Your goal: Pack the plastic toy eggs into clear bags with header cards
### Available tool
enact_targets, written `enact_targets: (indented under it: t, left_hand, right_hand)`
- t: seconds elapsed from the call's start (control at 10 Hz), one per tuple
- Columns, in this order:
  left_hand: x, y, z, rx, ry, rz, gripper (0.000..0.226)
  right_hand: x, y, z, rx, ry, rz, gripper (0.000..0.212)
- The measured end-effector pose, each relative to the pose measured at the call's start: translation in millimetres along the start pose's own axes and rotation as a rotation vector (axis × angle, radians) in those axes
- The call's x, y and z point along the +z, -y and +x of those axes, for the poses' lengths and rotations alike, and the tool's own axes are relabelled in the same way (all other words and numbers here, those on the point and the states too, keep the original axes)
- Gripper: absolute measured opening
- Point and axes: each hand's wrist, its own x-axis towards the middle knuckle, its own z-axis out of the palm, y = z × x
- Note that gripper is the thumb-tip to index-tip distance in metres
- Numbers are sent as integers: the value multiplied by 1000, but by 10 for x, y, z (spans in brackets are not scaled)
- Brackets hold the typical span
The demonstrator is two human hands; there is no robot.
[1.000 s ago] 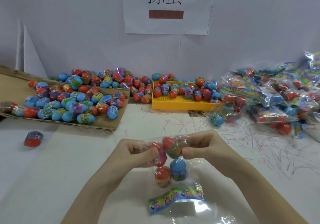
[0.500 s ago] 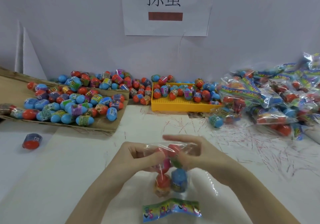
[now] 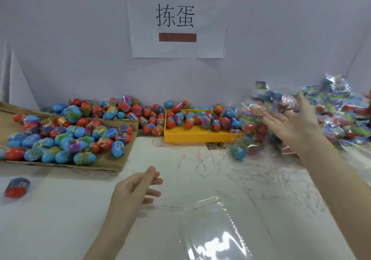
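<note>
Head view, looking down over a white tabletop [image 3: 80,215] scribbled with red marks. Left hand [image 3: 132,191] hovering low near the middle, fingers [image 3: 154,179] loosely curved and parted, holding nothing. Right hand [image 3: 289,123] raised at the right edge of the pile of filled bags [image 3: 337,119], palm showing, fingers [image 3: 271,119] spread wide and empty; blurred by motion. 1 filled bag [image 3: 267,97] blurred in the air just beyond that hand, its header card [image 3: 261,85] uppermost, not touched by the hand. Loose toy eggs [image 3: 66,137], blue and red with printed bands, heaped on a flattened cardboard sheet [image 3: 112,163] at the left, more along the wall and in a yellow tray [image 3: 200,135] at the centre back. 1 egg [image 3: 237,151] lying alone on the tabletop just in front of the bag pile. 1 capsule [image 3: 17,187] lying by itself near the left edge, well apart from the rest. Clear empty bags [image 3: 216,229] lying flat and glossy in the foreground between the 2 forearms. Paper sign [image 3: 176,24] with 2 characters and a red bar taped to the wall above the tray.
</note>
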Motion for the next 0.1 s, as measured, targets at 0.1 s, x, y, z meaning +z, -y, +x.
enact_targets:
  t: [0.1]
  left_hand:
    - [61,-14,-62,19,30,83,21]
  right_hand:
    - [-29,-181,-141,25,-31,-392,54]
